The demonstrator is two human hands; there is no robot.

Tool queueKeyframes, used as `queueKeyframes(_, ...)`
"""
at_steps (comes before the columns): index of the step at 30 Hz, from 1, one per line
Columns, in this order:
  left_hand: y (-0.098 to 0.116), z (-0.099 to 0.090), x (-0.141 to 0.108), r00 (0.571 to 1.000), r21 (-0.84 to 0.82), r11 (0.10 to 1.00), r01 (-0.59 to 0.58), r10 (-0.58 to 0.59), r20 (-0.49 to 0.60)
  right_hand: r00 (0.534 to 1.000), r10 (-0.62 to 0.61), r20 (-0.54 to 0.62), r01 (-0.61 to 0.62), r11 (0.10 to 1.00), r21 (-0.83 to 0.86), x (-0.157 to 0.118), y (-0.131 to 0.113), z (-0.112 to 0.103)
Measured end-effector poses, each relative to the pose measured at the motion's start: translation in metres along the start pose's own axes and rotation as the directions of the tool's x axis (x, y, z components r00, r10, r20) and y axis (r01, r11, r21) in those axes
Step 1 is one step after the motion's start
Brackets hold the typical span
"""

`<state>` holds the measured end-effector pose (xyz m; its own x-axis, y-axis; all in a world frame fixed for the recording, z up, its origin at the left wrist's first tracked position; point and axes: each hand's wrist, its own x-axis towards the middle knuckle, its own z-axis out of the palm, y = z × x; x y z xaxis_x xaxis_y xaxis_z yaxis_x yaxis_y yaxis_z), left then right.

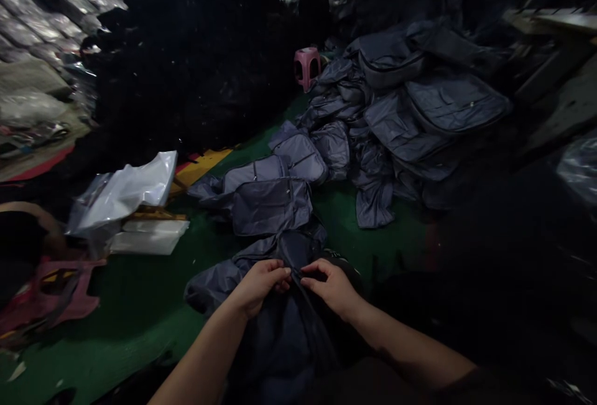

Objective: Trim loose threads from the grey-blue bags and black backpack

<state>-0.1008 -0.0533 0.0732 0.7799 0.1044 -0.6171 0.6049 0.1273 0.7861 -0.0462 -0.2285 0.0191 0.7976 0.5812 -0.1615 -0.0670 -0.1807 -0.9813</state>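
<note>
A dark blue fabric bag lies across my lap, its folds running down toward me. My left hand pinches a seam or zipper edge of it between thumb and fingers. Close by on the right, my right hand pinches the same edge, with its fingertips almost meeting the left ones. Whether a zipper pull is between the fingers is too dark to tell. Just beyond my hands, a grey-blue bag with zippered panels rests on the green floor.
More grey-blue bags are heaped at the back right, near a pink stool. At left are clear plastic sheets and another pink stool, with part of a person beside it. A black heap rises behind.
</note>
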Motion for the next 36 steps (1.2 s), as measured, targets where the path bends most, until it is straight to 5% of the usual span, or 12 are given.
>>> queueKeyframes(3, -0.001, -0.001, 0.001, 1.000, -0.002, 1.000, -0.003, 0.003, 0.004, 0.999, 0.004, -0.044, -0.002, 0.999, 0.039, 0.003, 0.002, 0.003)
queueKeyframes(10, -0.007, 0.002, 0.002, 0.998, 0.058, 0.997, -0.045, 0.047, -0.040, 0.932, 0.311, -0.188, -0.205, 0.876, 0.437, 0.004, 0.010, -0.006)
queueKeyframes(15, -0.013, 0.010, 0.001, 0.979, 0.295, 0.948, -0.117, 0.160, -0.126, 0.956, 0.281, 0.082, -0.293, 0.918, 0.267, -0.026, 0.005, -0.024)
queueKeyframes(19, -0.016, 0.017, -0.003, 0.936, 0.497, 0.848, -0.185, 0.307, -0.174, 0.902, 0.283, 0.327, -0.318, 0.946, 0.060, -0.058, -0.002, -0.030)
queueKeyframes(27, -0.025, 0.020, -0.022, 0.907, 0.490, 0.848, -0.202, 0.351, -0.233, 0.852, 0.116, 0.511, -0.022, 0.982, -0.187, -0.100, 0.001, -0.028)
queueKeyframes(32, -0.025, 0.019, -0.075, 0.871, 0.397, 0.879, -0.264, 0.394, -0.292, 0.923, 0.216, 0.317, -0.278, 0.947, 0.164, -0.112, 0.027, -0.032)
queueKeyframes(34, -0.031, 0.017, -0.106, 0.919, 0.265, 0.929, -0.260, 0.322, -0.227, 0.923, 0.305, 0.234, -0.376, 0.846, 0.379, -0.115, 0.039, -0.035)
queueKeyframes(36, -0.048, 0.019, -0.132, 0.987, 0.202, 0.969, -0.144, 0.156, -0.044, 0.915, 0.343, 0.213, -0.404, 0.776, 0.484, -0.119, 0.048, -0.037)
